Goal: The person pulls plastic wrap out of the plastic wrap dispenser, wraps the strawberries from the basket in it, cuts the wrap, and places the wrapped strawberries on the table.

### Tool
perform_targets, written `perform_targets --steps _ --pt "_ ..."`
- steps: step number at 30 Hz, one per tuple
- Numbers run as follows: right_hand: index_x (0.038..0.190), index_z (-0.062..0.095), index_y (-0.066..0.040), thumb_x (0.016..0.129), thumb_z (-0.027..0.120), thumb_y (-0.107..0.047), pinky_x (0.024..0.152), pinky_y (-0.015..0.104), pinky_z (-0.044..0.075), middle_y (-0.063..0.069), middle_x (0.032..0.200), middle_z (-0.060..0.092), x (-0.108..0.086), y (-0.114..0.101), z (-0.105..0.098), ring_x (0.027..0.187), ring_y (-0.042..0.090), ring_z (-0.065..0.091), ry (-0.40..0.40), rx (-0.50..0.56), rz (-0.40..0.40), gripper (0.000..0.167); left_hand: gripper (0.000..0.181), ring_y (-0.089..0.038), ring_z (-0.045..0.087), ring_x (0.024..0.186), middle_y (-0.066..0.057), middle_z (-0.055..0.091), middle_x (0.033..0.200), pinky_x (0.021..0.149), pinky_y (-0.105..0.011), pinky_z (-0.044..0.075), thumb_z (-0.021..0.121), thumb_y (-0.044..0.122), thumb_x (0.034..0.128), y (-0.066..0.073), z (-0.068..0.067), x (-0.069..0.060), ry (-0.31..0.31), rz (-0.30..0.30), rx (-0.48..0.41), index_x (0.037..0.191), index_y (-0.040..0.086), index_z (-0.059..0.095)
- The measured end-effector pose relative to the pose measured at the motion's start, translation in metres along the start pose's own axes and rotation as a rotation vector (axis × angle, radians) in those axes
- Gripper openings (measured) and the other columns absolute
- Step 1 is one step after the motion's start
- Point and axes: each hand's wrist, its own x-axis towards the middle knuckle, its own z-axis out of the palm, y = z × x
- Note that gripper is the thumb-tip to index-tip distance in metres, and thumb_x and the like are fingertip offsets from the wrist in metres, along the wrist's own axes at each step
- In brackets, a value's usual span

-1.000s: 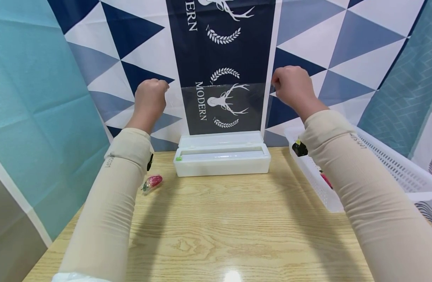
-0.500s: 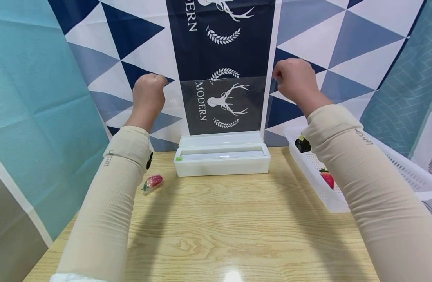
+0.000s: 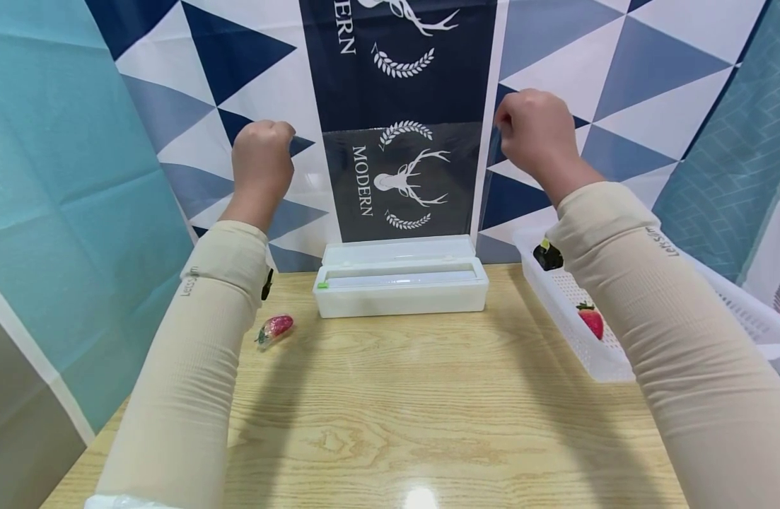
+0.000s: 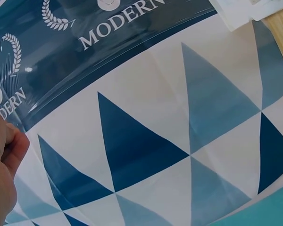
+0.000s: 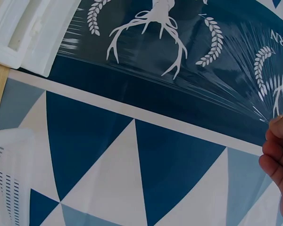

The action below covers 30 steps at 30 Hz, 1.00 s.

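Note:
A sheet of clear film [image 3: 402,177] stands stretched upward from a white box [image 3: 402,302] at the table's back. My left hand [image 3: 262,166] pinches its upper left corner, and my right hand [image 3: 539,138] pinches the upper right one. In the right wrist view, creases in the film [image 5: 226,89] fan out from the fingertips of my right hand [image 5: 280,155]. The left wrist view shows my left hand [image 4: 4,165] at the film's edge, fingers curled. The box's lid [image 3: 399,250] is raised behind it, with a green piece [image 3: 323,285] on the left.
A wrapped strawberry [image 3: 276,329] lies on the wooden table [image 3: 415,410], left of the box. On the right, partly behind my right sleeve, a white basket [image 3: 558,318] holds another strawberry [image 3: 590,320] and a dark item [image 3: 547,256]. A patterned curtain [image 3: 555,42] hangs behind.
Both hands have moved upward and slightly apart, and the film's top edge has risen with them. More of the basket's contents shows beside my right sleeve.

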Motion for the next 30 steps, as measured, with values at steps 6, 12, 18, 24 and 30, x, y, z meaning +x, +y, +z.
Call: perform_targets --steps 6,12,18,24,30 --pt "0.099 0.068 0.01 0.093 0.042 0.002 0.085 0.052 0.048 0.026 0.098 0.065 0.001 -0.002 -0.004 0.092 0.04 0.057 0.055 -0.007 -0.016 0.028 0.032 -0.032 0.065 0.1 -0.019 0.07 0.106 0.091 -0.035 0.052 0.048 -0.016 0.089 0.001 -0.003 0.002 0.021 -0.009 0.001 0.11 -0.004 0.069" --pt "0.103 0.068 0.011 0.096 0.043 -0.001 0.084 0.052 0.05 0.027 0.098 0.065 0.001 -0.004 -0.005 0.093 0.041 0.058 0.121 -0.037 -0.019 0.028 0.029 -0.032 0.065 0.1 -0.019 0.07 0.104 0.091 -0.034 0.051 0.05 -0.014 0.0898 0.003 -0.006 0.002 0.078 -0.015 0.0 0.109 -0.005 0.069" --pt "0.102 0.068 0.01 0.097 0.043 -0.004 0.082 0.052 0.049 0.026 0.096 0.066 -0.001 -0.004 -0.007 0.091 0.041 0.059 0.203 -0.022 -0.026 0.029 0.026 -0.032 0.066 0.097 -0.019 0.071 0.103 0.09 -0.035 0.052 0.048 -0.01 0.093 0.007 -0.007 0.003 0.159 -0.002 -0.015 0.106 -0.005 0.07" --pt "0.102 0.068 0.009 0.097 0.046 -0.006 0.082 0.051 0.048 0.026 0.095 0.066 -0.007 0.0 -0.009 0.09 0.039 0.058 0.227 0.011 -0.022 0.027 0.024 -0.032 0.066 0.097 -0.019 0.071 0.103 0.089 -0.035 0.052 0.048 -0.007 0.0951 0.011 -0.012 0.001 0.177 0.013 -0.019 0.106 -0.005 0.07" --pt "0.1 0.068 0.008 0.097 0.049 -0.007 0.08 0.049 0.047 0.024 0.093 0.066 -0.016 0.005 -0.013 0.086 0.037 0.058 0.243 0.06 -0.074 0.025 0.022 -0.033 0.066 0.098 -0.019 0.071 0.103 0.088 -0.037 0.053 0.051 -0.002 0.0969 0.012 -0.03 -0.006 0.116 0.046 -0.035 0.106 -0.004 0.071"
